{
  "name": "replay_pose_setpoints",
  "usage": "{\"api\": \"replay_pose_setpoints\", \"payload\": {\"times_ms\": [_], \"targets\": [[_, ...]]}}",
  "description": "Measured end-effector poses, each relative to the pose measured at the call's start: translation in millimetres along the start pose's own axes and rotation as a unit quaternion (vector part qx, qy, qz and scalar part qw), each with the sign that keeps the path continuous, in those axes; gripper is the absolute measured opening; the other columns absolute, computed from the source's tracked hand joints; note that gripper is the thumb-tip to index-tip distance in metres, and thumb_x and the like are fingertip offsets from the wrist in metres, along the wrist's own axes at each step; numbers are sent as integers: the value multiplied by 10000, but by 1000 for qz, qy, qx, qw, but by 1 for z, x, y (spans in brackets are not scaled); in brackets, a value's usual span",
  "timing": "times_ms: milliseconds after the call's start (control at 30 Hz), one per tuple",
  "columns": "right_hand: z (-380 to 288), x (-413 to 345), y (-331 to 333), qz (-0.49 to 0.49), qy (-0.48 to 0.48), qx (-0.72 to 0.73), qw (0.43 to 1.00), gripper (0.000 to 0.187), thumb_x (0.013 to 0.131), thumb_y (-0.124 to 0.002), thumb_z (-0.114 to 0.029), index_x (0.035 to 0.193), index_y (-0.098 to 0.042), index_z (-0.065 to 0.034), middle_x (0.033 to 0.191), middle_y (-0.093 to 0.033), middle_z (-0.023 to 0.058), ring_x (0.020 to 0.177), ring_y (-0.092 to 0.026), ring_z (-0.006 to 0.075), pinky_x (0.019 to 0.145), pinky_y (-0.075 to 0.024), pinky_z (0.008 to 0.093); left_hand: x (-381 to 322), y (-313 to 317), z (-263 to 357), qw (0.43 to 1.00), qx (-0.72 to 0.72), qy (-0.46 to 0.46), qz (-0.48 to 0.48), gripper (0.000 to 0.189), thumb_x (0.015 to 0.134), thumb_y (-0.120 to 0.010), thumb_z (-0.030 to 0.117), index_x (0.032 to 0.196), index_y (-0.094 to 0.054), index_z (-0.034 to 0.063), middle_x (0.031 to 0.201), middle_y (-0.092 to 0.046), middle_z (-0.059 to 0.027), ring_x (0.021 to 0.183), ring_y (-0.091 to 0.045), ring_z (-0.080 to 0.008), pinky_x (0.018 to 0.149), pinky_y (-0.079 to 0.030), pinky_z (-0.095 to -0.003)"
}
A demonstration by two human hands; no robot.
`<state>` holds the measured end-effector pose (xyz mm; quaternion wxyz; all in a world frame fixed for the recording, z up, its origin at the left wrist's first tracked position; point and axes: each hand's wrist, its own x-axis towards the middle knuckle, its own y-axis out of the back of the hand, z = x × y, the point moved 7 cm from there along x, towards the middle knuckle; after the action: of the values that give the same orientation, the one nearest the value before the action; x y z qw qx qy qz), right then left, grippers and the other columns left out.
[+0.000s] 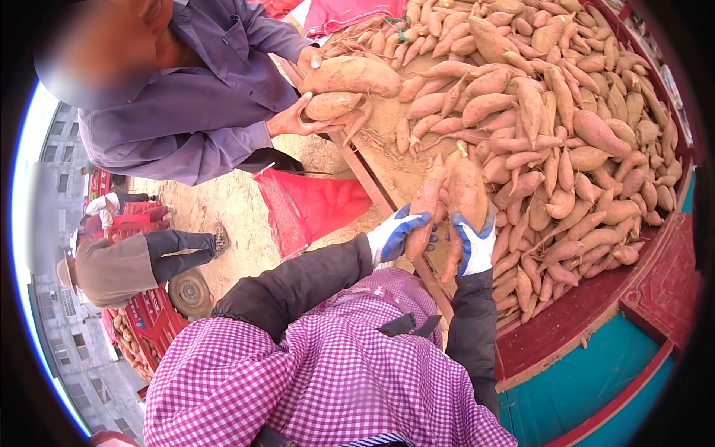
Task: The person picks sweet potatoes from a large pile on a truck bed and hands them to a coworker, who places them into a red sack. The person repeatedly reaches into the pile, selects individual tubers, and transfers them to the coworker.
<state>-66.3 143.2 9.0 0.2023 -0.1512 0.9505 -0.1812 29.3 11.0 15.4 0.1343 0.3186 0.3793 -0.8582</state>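
Note:
Both of my hands wear white gloves with blue coated palms. My left hand (401,233) grips a long reddish sweet potato (423,215) near its lower end. Beside it, my right hand (475,241) is closed around a thick, paler sweet potato (467,187). A slimmer sweet potato (453,258) hangs under the right hand's fingers; whether it is gripped too, I cannot tell. The two hands are close together above the edge of a truck bed (399,139). A large heap of sweet potatoes (536,151) lies just beyond them.
Opposite me, a person in a purple-grey jacket (184,125) holds large sweet potatoes (352,76). A red mesh bag (313,207) hangs below the bed's edge rail (368,179). Red side panels (564,324) bound the heap. Behind, a person (117,268) stands near a loaded red vehicle (151,318).

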Motion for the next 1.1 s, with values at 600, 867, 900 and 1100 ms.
{"api": "replay_pose_setpoints", "payload": {"times_ms": [600,867,900,1100], "targets": [[288,-111,-310,-416,-178,-354,818,642,701,-746,-361,1223,-562,-35,1197,-607,216,1104,-595,323,914,-475,381,-213,463,-55,904,-77,8,421,478,900,-551,499,1160,-526,99,1086,-591,-96,867,-598,-249,767,-503,-405],[54,3,40,215,92,-36,972,199,897,-615,-42,1093,-580,-29,920,-596,19,807,-550,93,722,-467,234,-71,253,-23,816,531,-77,216,393,864,-684,203,1195,-567,26,1047,-624,-108,905,-605,-187,761,-494,-300],[19,1,87,275,141,-62,949,190,904,-611,-43,1088,-568,-22,963,-586,27,828,-541,91,739,-463,236,-47,216,-26,856,486,-70,163,410,868,-678,197,1217,-563,16,1126,-619,-154,973,-619,-211,778,-504,-322],[-49,66,198,332,-34,12,942,590,834,-732,-209,1285,-408,-12,1009,-577,87,786,-584,197,616,-526,352,102,15,-38,901,423,-89,-30,491,888,-650,127,1314,-462,-31,1235,-575,-127,1092,-571,-186,948,-458,-292]]}}
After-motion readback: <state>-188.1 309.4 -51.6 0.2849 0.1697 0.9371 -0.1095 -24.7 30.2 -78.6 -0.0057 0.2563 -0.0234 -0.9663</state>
